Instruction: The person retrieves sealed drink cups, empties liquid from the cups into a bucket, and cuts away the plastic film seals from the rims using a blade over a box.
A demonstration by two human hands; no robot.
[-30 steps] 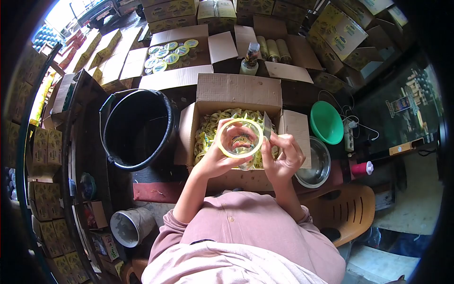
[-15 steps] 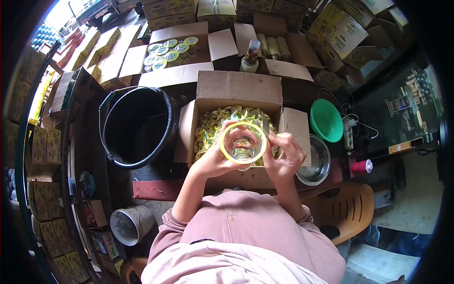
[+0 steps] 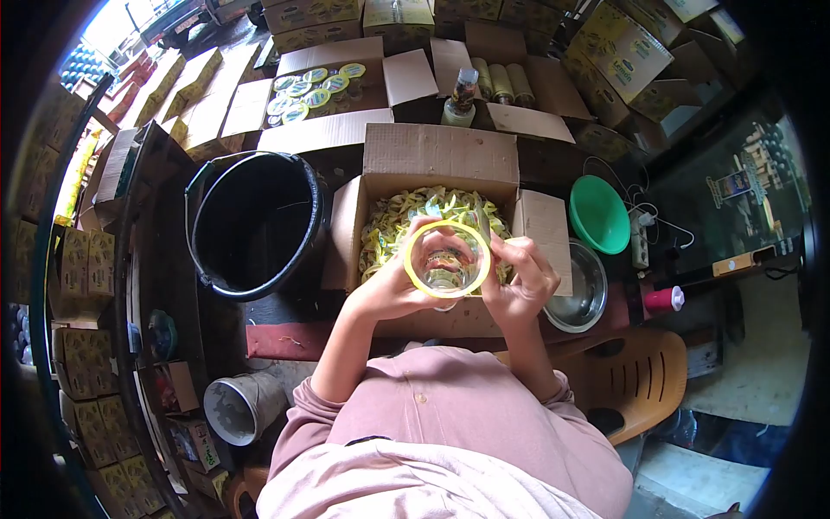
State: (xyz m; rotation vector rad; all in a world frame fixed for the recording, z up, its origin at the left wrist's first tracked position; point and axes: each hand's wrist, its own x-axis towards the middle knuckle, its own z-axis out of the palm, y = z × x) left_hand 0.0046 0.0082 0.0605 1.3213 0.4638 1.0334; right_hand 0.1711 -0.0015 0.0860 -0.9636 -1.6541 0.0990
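Note:
A clear plastic cup [image 3: 447,275] with a yellow rim is held in my left hand [image 3: 386,284], its open mouth facing up toward me. The fingers wrap round its left side. Close to the right of the rim, my right hand [image 3: 522,281] pinches a thin dark blade [image 3: 482,218] that stands upright against the cup's edge. Behind and beneath both hands is an open cardboard box [image 3: 441,156] full of yellow-green strips [image 3: 396,227].
A black bucket [image 3: 316,208] stands to the left, with a grey bucket [image 3: 246,406] below. On the right are a green bowl [image 3: 598,216], a metal bowl [image 3: 581,290] and a pink spool [image 3: 661,299]. Lidded cups [image 3: 296,112] and a bottle [image 3: 461,98] are behind.
The cup and my left hand have shifted slightly right and the cup's mouth now faces more directly up. The blade stays pinched in my right hand beside the rim.

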